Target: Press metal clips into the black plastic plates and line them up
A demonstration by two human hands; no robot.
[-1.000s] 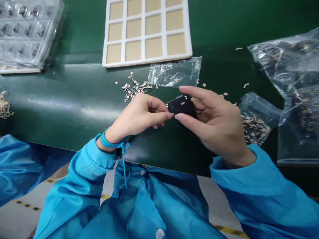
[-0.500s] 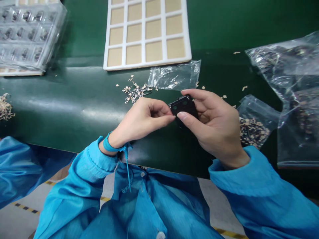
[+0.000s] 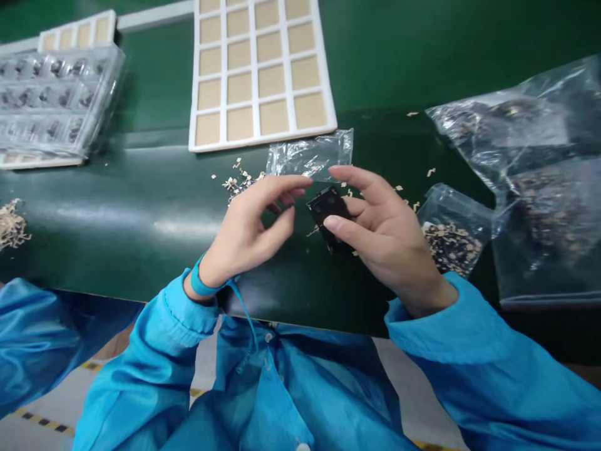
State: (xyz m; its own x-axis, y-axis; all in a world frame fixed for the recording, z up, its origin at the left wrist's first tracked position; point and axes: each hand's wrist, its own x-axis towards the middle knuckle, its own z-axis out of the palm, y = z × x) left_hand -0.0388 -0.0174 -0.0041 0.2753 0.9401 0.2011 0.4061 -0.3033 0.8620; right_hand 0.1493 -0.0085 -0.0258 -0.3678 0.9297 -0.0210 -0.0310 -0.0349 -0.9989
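At centre frame, a small black plastic part (image 3: 327, 210) is pinched between thumb and fingers of the right hand (image 3: 387, 241), over the green bench mat (image 3: 141, 250). The left hand (image 3: 248, 228) has been withdrawn from the part and stands open, fingertips just apart from it, so the part is now supported by the right hand alone.

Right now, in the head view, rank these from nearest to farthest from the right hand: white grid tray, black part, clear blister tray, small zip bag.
1. Black part: held in the right hand, at its left side.
2. Small zip bag: just right of the hand.
3. White grid tray: ahead and left.
4. Clear blister tray: far left.
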